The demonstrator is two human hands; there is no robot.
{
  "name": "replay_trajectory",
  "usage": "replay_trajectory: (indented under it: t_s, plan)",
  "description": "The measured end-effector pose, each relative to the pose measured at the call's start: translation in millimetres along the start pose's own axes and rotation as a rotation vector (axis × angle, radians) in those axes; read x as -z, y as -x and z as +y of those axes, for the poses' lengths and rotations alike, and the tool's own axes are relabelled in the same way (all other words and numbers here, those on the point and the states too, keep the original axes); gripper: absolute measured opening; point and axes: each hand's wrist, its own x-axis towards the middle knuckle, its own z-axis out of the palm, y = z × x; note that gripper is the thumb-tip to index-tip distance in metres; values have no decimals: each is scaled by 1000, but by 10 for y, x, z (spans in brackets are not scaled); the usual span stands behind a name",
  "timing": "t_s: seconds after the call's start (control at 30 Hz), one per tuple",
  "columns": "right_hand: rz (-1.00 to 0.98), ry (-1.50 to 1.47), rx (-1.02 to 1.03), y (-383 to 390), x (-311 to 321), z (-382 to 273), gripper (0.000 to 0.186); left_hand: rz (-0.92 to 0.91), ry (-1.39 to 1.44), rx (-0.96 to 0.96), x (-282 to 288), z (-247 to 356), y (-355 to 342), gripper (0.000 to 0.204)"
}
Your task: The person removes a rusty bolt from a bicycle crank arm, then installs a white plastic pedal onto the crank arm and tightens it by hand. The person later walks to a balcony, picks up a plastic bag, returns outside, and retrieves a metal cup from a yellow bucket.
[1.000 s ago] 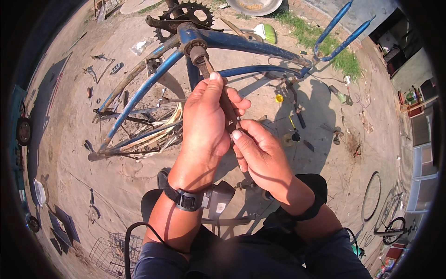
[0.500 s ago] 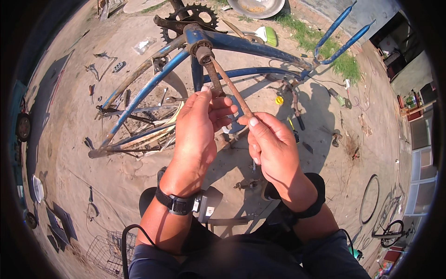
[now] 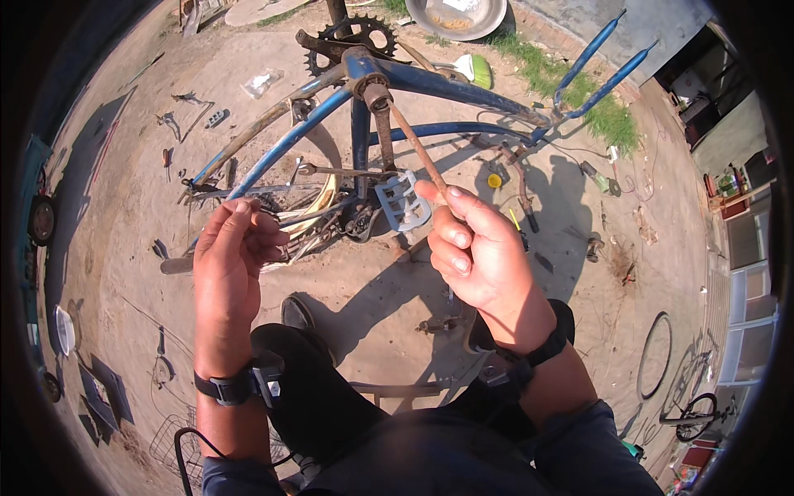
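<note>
A blue, rusty bicycle frame (image 3: 306, 131) rests upturned in front of me. My right hand (image 3: 480, 248) grips the lower end of a thin rusty rod (image 3: 419, 149). The rod's upper end meets the rusty round end of the crank arm (image 3: 385, 136) at the frame's hub. Below that arm hangs a grey pedal (image 3: 404, 201). My left hand (image 3: 236, 256) is held apart at the left, above the frame's lower tubes. Its thumb is pressed to its curled fingers, and whatever they may hold is hidden. The toothed chainring (image 3: 376, 35) sits on the hub's far side.
A wrench (image 3: 343, 171) lies beside the pedal. Loose metal parts (image 3: 442, 325), a yellow cap (image 3: 495, 180) and a screwdriver (image 3: 167, 161) lie on the concrete ground. Beyond the frame are a green-bristled broom (image 3: 475, 69) and a metal basin (image 3: 459, 18). A wheel rim (image 3: 655, 355) lies at right.
My left hand has moved left and down, away from the crank, uncovering the pedal and wrench. My right hand keeps the rod at the crank and has shifted slightly.
</note>
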Motion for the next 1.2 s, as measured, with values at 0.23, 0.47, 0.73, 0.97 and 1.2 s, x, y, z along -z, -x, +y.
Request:
replay_trajectory:
  t_s: [0.23, 0.47, 0.73, 0.97, 1.2]
  plan:
    - [-24, -63, 63, -81, -77, 46, 32, 281, -83, 48, 935, -168, 371, 17]
    - [154, 518, 293, -64, -163, 49, 40, 450, -194, 154, 1271, -399, 703, 19]
    - [191, 652, 337, -57, -210, 6, 42, 459, -180, 209, 1416, -601, 767, 15]
    - [165, 623, 301, -70, -151, -32, 43, 505, -220, 299, 1721, -941, 797, 24]
    - [199, 695, 303, -83, -201, -22, 44, 475, -312, 524, 2514, -1751, 1232, 33]
